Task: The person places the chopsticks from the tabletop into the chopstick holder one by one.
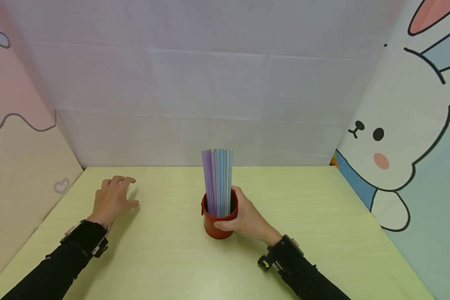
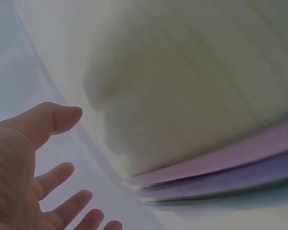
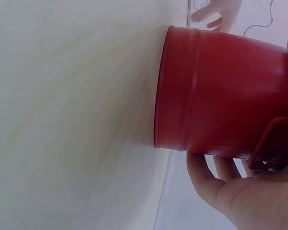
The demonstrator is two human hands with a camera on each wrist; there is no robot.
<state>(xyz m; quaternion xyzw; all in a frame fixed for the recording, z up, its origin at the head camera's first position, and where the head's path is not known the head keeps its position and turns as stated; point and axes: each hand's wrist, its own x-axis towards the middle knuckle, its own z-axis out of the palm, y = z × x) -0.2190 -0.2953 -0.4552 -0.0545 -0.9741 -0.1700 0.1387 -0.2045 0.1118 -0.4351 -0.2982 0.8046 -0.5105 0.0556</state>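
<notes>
My right hand (image 1: 252, 220) grips a small red bucket (image 1: 214, 230) from its right side, thumb across the front and fingers behind. The bucket is upright over the table; whether its base touches cannot be told. In the right wrist view a small wire loop (image 3: 273, 143) shows on the bucket's side. A bundle of long thin straw-like sticks (image 1: 218, 179), purple, blue and pale green, stands in it. Their lower ends are hidden. My left hand (image 1: 111, 201) is held to the left, thumb and fingers spread apart, holding nothing. The left wrist view shows blurred pink and purple strips (image 2: 221, 167).
The pale yellow table (image 1: 165, 266) runs back to a white sheet (image 1: 210, 83). A pinkish panel (image 1: 18, 166) with drawn lines stands at the left, and a panel with a cartoon rabbit (image 1: 393, 137) at the right.
</notes>
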